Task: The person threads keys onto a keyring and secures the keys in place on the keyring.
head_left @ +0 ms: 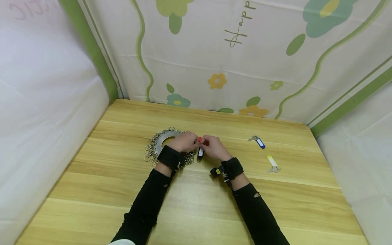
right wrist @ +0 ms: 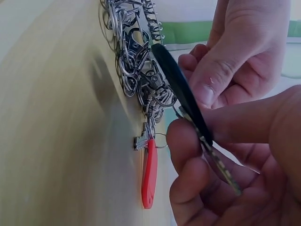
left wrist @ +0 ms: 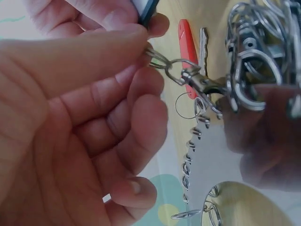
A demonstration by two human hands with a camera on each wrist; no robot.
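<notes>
Item: black plastic key tag (head_left: 200, 152) with its key, pinched between my two hands at the metal ring holder's edge.

My left hand (head_left: 184, 142) pinches the tag's small split ring at a swivel clasp (left wrist: 200, 81) of the round grey metal disc hung with many clasps and rings (head_left: 159, 144); my right hand (head_left: 213, 147) pinches the black tag and its silver key (right wrist: 221, 167), fingers curled. Already on the disc: one red plastic key tag (right wrist: 149, 173), with key, lying flat on the light wooden table (head_left: 196, 204). I cannot tell whether the black tag's ring is through the clasp. Loose, well apart to my right: a blue key tag (head_left: 260, 142) and a yellow key tag (head_left: 271, 161), each keyed. By my judgement, one hung, one in hand, two left.
</notes>
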